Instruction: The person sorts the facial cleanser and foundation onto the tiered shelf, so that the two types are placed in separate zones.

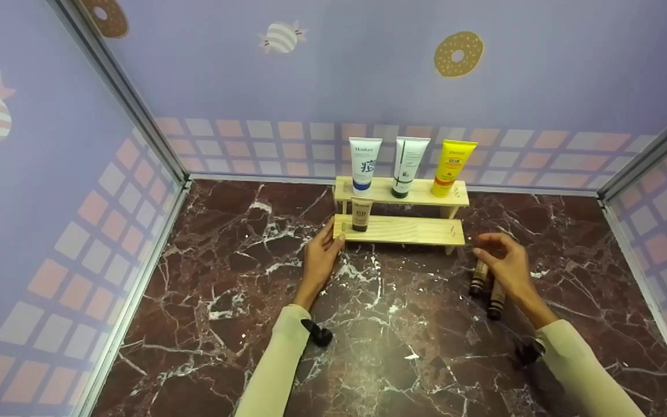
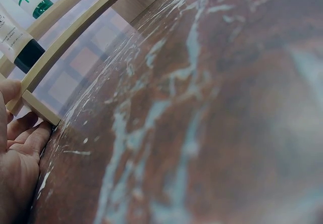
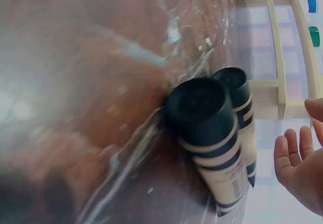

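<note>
Gripping wooden rack [image 1: 409, 230] with left hand [image 1: 319, 258]
Loosely bending empty right hand [image 1: 509, 265] near 2 tapered, capped tubes [image 1: 497, 298]

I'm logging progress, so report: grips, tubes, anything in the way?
Left grip holding lower shelf by its left end; right grip empty. Four tubes standing shelved. Two more tubes lying near right grip. No obvious obstruction.

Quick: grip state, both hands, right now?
Left hand: closed, holding the front wooden shelf at its left end.
Right hand: open, holding nothing.
</note>
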`<action>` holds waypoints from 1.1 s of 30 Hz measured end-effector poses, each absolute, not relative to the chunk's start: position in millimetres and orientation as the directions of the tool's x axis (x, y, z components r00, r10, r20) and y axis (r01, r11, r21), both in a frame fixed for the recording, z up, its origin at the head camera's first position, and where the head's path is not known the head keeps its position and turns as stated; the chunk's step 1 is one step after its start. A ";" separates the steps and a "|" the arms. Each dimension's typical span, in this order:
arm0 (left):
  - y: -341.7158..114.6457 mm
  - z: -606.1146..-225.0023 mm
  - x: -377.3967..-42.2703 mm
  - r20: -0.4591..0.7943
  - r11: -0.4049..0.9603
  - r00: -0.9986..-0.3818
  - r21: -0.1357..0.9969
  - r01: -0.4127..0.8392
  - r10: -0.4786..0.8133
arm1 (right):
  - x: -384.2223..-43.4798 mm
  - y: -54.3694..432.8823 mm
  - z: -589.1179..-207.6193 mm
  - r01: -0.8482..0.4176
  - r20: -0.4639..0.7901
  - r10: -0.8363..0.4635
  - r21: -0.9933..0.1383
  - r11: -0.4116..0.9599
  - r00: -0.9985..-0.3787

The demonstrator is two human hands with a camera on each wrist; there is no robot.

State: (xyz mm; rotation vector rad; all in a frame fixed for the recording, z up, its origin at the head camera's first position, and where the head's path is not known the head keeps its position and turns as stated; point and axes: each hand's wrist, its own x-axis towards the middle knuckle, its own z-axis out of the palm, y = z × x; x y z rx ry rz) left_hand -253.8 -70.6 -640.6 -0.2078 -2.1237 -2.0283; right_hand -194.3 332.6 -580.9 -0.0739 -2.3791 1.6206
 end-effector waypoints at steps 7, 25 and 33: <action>-69.9 -641.5 -253.9 0.260 0.036 -0.965 0.965 0.259 -0.040 | -181.8 343.6 -583.6 -0.098 0.163 0.161 -0.931 0.351 -0.973; -71.5 -640.2 -251.9 0.245 0.038 -0.969 0.969 0.245 -0.008 | -164.3 356.0 -593.8 -0.028 0.137 0.196 -0.879 0.476 -0.971; -70.9 -640.9 -253.1 0.242 0.030 -0.970 0.970 0.241 -0.012 | -163.9 364.9 -595.4 0.009 0.133 0.195 -0.804 0.595 -0.972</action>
